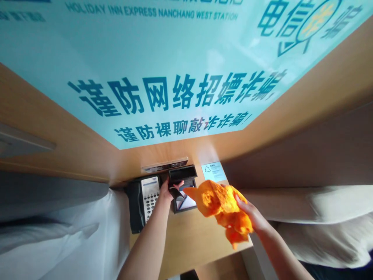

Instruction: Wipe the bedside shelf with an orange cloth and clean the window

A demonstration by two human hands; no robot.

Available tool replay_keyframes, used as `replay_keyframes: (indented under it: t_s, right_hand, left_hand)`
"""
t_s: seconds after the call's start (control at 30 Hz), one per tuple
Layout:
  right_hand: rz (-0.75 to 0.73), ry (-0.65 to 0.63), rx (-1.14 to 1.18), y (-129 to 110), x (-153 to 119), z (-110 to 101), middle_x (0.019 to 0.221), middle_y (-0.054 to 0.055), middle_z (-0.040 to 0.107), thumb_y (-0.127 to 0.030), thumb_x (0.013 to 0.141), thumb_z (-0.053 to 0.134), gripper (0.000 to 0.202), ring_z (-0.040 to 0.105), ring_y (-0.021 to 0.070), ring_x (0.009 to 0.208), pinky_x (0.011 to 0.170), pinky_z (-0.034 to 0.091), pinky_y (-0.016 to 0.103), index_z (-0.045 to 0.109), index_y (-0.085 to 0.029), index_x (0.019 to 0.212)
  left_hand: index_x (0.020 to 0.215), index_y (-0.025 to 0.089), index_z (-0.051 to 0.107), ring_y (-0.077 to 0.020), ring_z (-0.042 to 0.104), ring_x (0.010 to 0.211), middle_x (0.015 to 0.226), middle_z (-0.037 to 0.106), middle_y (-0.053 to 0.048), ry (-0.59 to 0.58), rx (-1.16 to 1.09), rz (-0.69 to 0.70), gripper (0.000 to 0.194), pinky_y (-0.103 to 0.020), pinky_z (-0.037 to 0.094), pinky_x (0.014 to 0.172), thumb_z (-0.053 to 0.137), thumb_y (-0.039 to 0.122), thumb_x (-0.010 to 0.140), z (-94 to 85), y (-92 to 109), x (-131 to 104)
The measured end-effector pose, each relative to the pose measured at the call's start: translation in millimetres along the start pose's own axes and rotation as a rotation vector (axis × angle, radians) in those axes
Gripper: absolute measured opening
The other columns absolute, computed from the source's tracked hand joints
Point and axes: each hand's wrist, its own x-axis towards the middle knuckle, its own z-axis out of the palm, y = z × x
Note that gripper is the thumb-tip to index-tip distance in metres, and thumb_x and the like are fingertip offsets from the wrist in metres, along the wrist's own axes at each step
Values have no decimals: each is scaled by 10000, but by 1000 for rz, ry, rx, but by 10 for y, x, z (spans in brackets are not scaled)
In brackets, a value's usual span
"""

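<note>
2 hands (167, 190), 1 cloth (223, 208), 1 phone (144, 200)

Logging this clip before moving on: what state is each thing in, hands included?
Left hand: gripping a small black item at the tray.
Right hand: clutching the orange cloth.
Orange cloth: crumpled, held above the nightstand.
Black tray: on the nightstand, notepad inside.
Telephone: handset on its cradle.
Nightstand: between two beds.

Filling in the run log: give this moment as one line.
left hand: on small black box | right hand: grips crumpled orange cloth | setting: wooden nightstand, black-and-white desk phone beside box
</note>
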Motion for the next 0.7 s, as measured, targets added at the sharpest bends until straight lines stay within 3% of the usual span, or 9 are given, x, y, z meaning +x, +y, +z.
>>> replay_keyframes:
  t_s: [0.07, 0.17, 0.23, 0.3, 0.43, 0.5, 0.6, 0.7]
  right_hand:
    - [78, 73, 9, 169, -321, -174, 1123, 116, 709, -614, 765, 677, 726, 711, 268, 909, 804, 576, 395, 488, -242, 1358]
    - [107, 252, -101, 473, -540, -294, 986, 123, 731, -664, 750, 661, 696, 709, 278, 848, 726, 577, 366, 590, -172, 1237]
    - [70, 340, -218, 637, -533, -289, 948, 121, 731, -692, 772, 608, 663, 702, 284, 863, 751, 578, 376, 646, -153, 1156]
    - [-18, 351, -375, 740, -442, -242, 1025, 121, 724, -674, 801, 575, 614, 690, 290, 949, 846, 572, 407, 676, -173, 1141]
    - [-332, 341, -822, 813, -184, -155, 1262, 106, 647, -503, 788, 619, 360, 551, 347, 1247, 1067, 445, 548, 756, -276, 1031]
    - [-415, 390, -986, 818, -99, -147, 1250, 101, 653, -403, 787, 600, 277, 486, 368, 1313, 1096, 392, 606, 773, -299, 977]
    - [-303, 350, -941, 822, -50, -144, 1183, 106, 690, -416, 828, 546, 361, 597, 330, 1188, 1035, 475, 538, 734, -259, 1093]
    - [-115, 322, -831, 885, -32, -96, 1074, 114, 729, -527, 836, 544, 493, 683, 308, 1022, 948, 535, 471, 680, -210, 1189]
  left_hand:
    - [1015, 135, 554, -108, 510, 454, 868, 621, -159, 41, 21, 65, 306, -146, 344, 335, 468, 425, 973, -17, -64, -158]
    - [904, 108, 511, -100, 538, 498, 800, 605, -112, 140, 15, 245, 72, -140, 396, 388, 534, 169, 935, -149, -220, -454]
    - [879, 76, 506, -104, 561, 552, 727, 572, -85, 163, 2, 301, 66, -142, 437, 445, 477, 21, 900, -289, -354, -648]
    - [871, 59, 510, -118, 573, 579, 732, 582, -99, 202, 15, 273, 76, -180, 487, 493, 482, -12, 876, -421, -499, -789]
    - [883, 47, 520, -219, 667, 758, 949, 646, -209, 270, 72, 240, 78, -277, 577, 626, 543, -15, 842, -531, -739, -811]
    - [880, 61, 515, -225, 670, 751, 931, 654, -206, 256, 101, 279, 88, -287, 577, 641, 544, -14, 842, -491, -786, -753]
    - [847, 87, 518, -186, 643, 704, 813, 642, -133, 214, 95, 398, 64, -271, 561, 636, 527, 35, 882, -313, -757, -761]
    - [801, 116, 535, -130, 608, 726, 787, 607, -49, 75, -10, 808, 162, -251, 554, 725, 462, 91, 944, -13, -661, -894]
